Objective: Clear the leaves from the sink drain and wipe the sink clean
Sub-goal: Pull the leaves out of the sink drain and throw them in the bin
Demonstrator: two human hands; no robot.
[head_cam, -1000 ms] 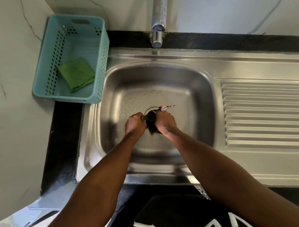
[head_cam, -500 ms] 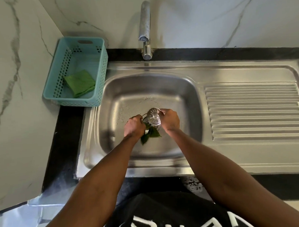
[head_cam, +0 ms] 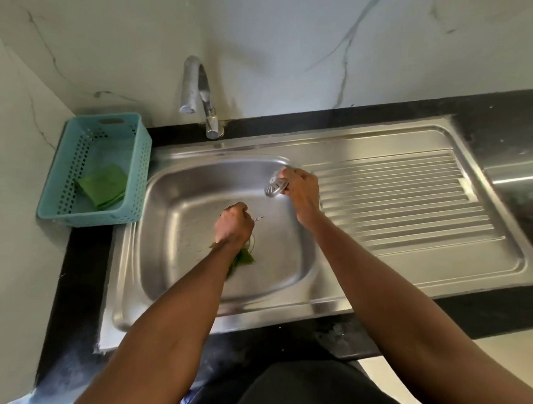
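Green leaves (head_cam: 242, 259) lie at the sink (head_cam: 293, 295) drain, gripped by the left hand (head_cam: 233, 226); thin, limp, probably wet, best bunched whole. Strainer (head_cam: 276, 186), light and rigid, is pinched in the right hand (head_cam: 301, 186), lifted clear.

Green leaves (head_cam: 242, 259) at steel sink (head_cam: 180, 205) drain (head_cam: 251, 241)

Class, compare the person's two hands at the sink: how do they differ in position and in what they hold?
The left hand is low in the sink basin over the drain, while the right hand is raised near the basin's right rim. The left hand is closed around green leaves; the right hand pinches the metal strainer. The left hand's load is soft and hangs below the wrist; the right's is rigid and tilted. Both hands are gripping something.
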